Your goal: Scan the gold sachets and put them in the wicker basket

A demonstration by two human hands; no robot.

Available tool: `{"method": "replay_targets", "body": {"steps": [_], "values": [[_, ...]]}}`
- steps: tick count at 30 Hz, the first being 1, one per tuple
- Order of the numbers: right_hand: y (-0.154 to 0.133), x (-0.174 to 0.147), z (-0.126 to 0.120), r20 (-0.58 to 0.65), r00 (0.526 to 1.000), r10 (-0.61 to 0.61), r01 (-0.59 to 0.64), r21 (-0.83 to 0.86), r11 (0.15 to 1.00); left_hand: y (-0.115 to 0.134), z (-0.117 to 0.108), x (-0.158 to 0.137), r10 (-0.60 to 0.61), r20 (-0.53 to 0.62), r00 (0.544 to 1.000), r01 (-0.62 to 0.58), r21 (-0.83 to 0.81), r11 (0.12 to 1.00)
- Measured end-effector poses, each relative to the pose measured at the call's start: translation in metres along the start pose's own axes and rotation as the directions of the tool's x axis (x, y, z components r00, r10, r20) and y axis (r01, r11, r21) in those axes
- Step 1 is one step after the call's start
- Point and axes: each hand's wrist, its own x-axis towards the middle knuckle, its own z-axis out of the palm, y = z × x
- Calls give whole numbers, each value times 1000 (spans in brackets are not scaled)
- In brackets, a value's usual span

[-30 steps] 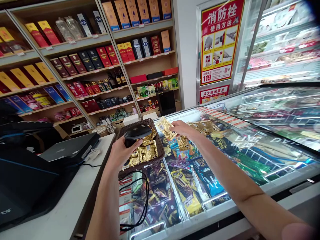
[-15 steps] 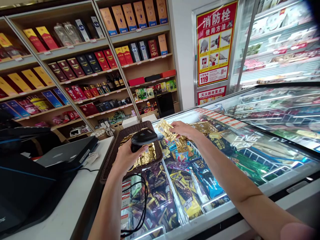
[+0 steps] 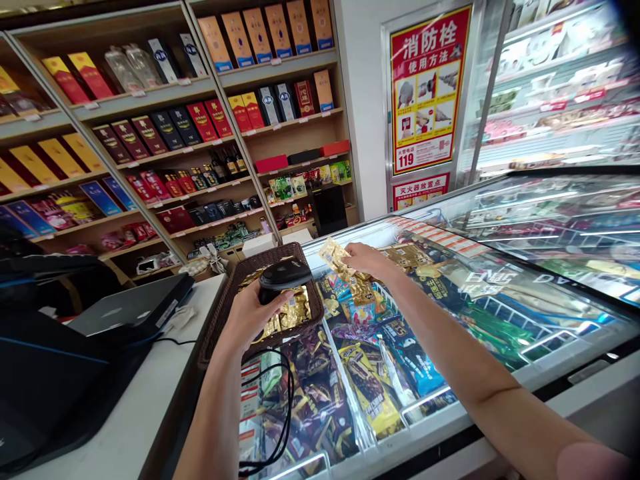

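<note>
My left hand is wrapped round a black handheld barcode scanner, whose head points right. Beneath it a brown wicker basket holds several gold packets. My right hand grips a gold foil packet in front of the scanner, a little apart from it. More gold foil hangs below those fingers; whether it belongs to the same packet I cannot tell. A black cable loops down below my left wrist.
Under both arms stands a chest freezer with a glass top, full of wrapped ice creams. To the left, a white counter carries a dark flat device. Shelves of boxed bottles line the back wall beside a red fire-hydrant poster.
The gold packet in my right hand has shifted slightly right, away from the scanner. The scanner in my left hand has moved a touch left. Both hands keep their hold.
</note>
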Motion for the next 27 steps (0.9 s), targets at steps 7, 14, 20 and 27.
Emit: {"method": "replay_targets", "body": {"steps": [7,14,20,27], "values": [[13,18,20,26,997,78,-65,-334,940,0,-22,2,7,0,1000,-7,6,1000],[52,30,10,-156,951,268,-307,-345,887,-10,-42,3,-6,-29,1000,5,-15,1000],[67,31,16,-266,925,271,-365,-427,827,-21,-53,6,-35,-37,999,33,-40,999],[-1,7,48,-186,978,-90,-5,-458,889,-30,-64,8,-45,-94,995,40,-56,998]]}}
